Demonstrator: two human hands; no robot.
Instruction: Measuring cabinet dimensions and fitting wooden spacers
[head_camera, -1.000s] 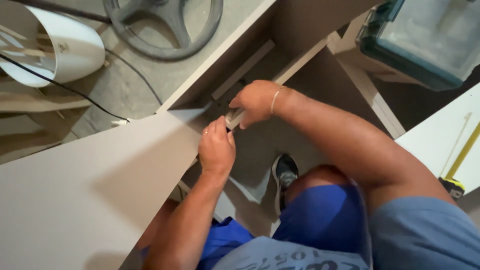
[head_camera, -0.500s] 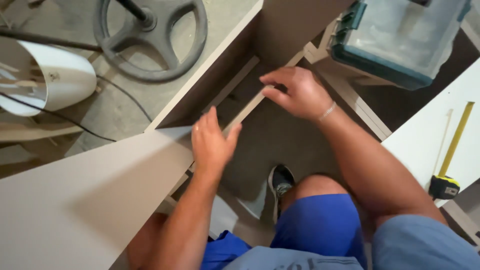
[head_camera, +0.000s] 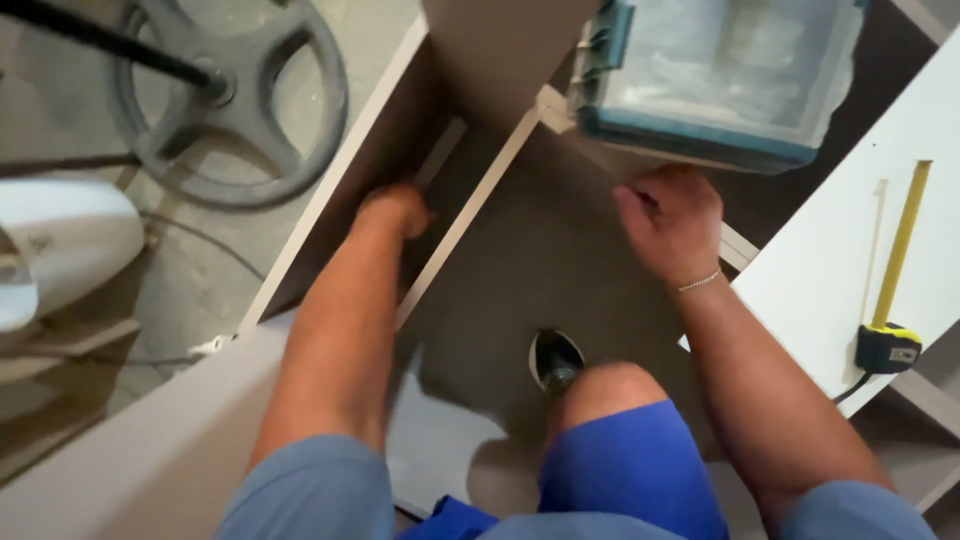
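Note:
My left hand (head_camera: 395, 210) reaches down into the narrow slot between the cabinet's side wall (head_camera: 340, 190) and a light-edged upright board (head_camera: 470, 215). Its fingers are hidden in the shadow. My right hand (head_camera: 670, 220) is curled into a loose fist and hovers over the grey-brown inner panel (head_camera: 540, 260), just below a teal tool case (head_camera: 720, 70) with a clear lid. Nothing shows in that fist. My knee in blue shorts and a dark shoe (head_camera: 555, 360) are below the hands.
A white board (head_camera: 830, 270) on the right carries a yellow tape measure (head_camera: 885, 345) with its blade pulled out. A dark wheel-shaped metal base (head_camera: 230, 100) and a white rounded object (head_camera: 60, 240) stand on the concrete floor at left. A large beige panel (head_camera: 130, 440) fills the lower left.
My left hand has gone from the beige panel's edge down into the slot. My right hand left the board's edge, swung right and closed. The camera tilted forward.

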